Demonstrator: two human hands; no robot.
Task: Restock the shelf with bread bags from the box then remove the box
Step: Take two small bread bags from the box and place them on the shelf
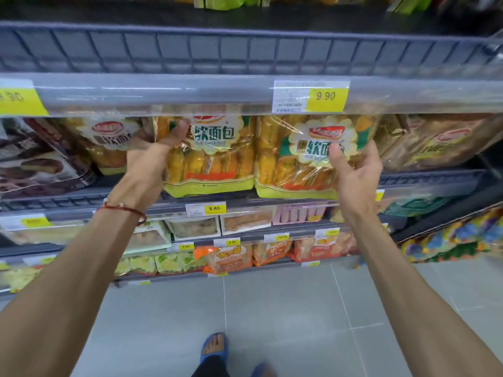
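Note:
Two yellow bread bags stand side by side at the front of the middle shelf [81, 198]. My left hand [160, 148] grips the upper left edge of the left bread bag [215, 164]. My right hand [353, 170] holds the right side of the right bread bag [296, 159], thumb on its front. Another bag of the same bread [109, 140] stands to the left, and one more [441, 142] leans at the far right. The box is not in view.
A clear price rail [245, 93] with a 9.90 tag overhangs the bags' tops, under a wire-fronted upper shelf [245, 50]. Dark pastry packs [40, 164] sit at left. Lower shelves hold boxed and bagged snacks. Grey floor tiles and my sandalled foot [215, 346] lie below.

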